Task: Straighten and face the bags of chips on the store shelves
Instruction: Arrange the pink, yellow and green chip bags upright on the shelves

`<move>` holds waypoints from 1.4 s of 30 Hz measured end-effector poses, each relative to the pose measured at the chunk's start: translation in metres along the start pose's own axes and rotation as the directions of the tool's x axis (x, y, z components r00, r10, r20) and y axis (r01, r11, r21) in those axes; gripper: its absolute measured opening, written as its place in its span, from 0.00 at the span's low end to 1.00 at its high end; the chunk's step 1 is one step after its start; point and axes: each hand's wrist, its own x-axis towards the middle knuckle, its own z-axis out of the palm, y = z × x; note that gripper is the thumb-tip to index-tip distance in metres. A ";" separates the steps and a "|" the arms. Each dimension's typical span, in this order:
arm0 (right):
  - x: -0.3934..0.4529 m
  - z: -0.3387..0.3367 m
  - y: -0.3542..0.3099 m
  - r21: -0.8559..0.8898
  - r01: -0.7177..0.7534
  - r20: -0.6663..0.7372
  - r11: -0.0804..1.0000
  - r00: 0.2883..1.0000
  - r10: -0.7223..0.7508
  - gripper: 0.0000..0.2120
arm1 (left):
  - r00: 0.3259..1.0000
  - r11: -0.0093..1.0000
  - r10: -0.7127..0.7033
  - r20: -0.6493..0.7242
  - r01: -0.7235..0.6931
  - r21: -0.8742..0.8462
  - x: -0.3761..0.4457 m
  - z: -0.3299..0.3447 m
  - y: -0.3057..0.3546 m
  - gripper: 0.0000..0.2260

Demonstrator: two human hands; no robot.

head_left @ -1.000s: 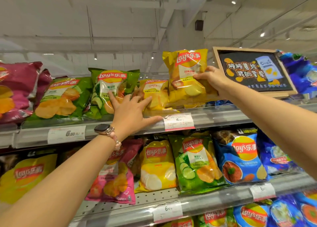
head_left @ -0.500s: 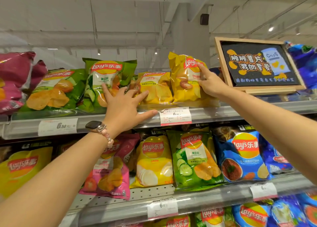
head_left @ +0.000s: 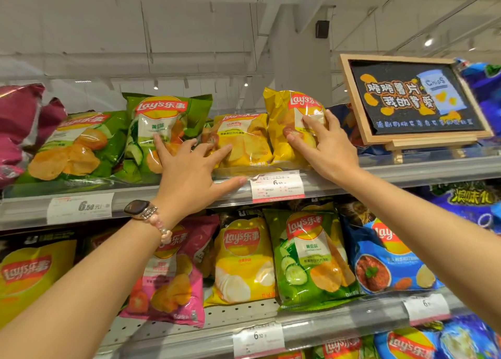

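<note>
Overhead, a pale ceiling (head_left: 189, 28) with beams and spotlights fills the upper half of the frame, above two store shelves packed with bags of chips. Across the middle runs the top shelf (head_left: 406, 171), its clear front rail carrying a white price label (head_left: 277, 186) at centre and another price tag (head_left: 80, 208) at left. On it, from the left edge: maroon bags (head_left: 19, 125), a green bag lying back (head_left: 73, 147), an upright green cucumber bag (head_left: 165, 125), a leaning yellow bag (head_left: 244, 139) and an upright yellow bag (head_left: 290, 125). At upper right a wood-framed chalkboard sign (head_left: 409, 98) stands on the same shelf, with blue bags (head_left: 485, 87) behind it. The lower shelf (head_left: 339, 323) holds a row of yellow, pink, green and blue bags facing forward. The left hand (head_left: 187, 174), reaching in from lower left, is spread wide, fingers straight, fingertips touching the green cucumber bag and the leaning yellow bag, thumb along the rail. The right hand (head_left: 325, 147), coming from lower right, presses straightened fingers flat on the front of the upright yellow bag. A dark smartwatch (head_left: 137, 208) and a pink bead bracelet (head_left: 162, 230) circle the left wrist.
</note>
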 end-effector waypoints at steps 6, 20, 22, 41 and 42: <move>0.001 0.003 0.001 -0.098 -0.001 0.034 0.995 0.999 0.005 0.32 | 1.000 1.000 0.009 0.010 -0.010 0.017 0.000 0.000 0.000 0.41; -0.011 -0.018 -0.004 0.075 -0.006 0.081 0.997 0.997 0.000 0.31 | 1.000 0.999 0.002 -0.019 -0.003 -0.034 -0.022 -0.016 0.013 0.37; -0.034 -0.021 -0.008 0.155 0.076 -0.031 0.985 0.997 -0.072 0.28 | 0.993 0.983 0.008 -0.119 -0.030 -0.184 -0.041 -0.016 0.023 0.33; -0.200 0.054 0.067 0.144 -0.302 0.289 0.942 0.924 0.252 0.45 | 0.877 0.949 0.147 0.457 0.006 -0.317 -0.190 0.110 0.080 0.49; -0.201 0.056 0.070 0.168 -0.312 0.314 0.935 0.916 0.249 0.46 | 0.879 0.949 0.143 0.455 0.008 -0.314 -0.189 0.112 0.080 0.49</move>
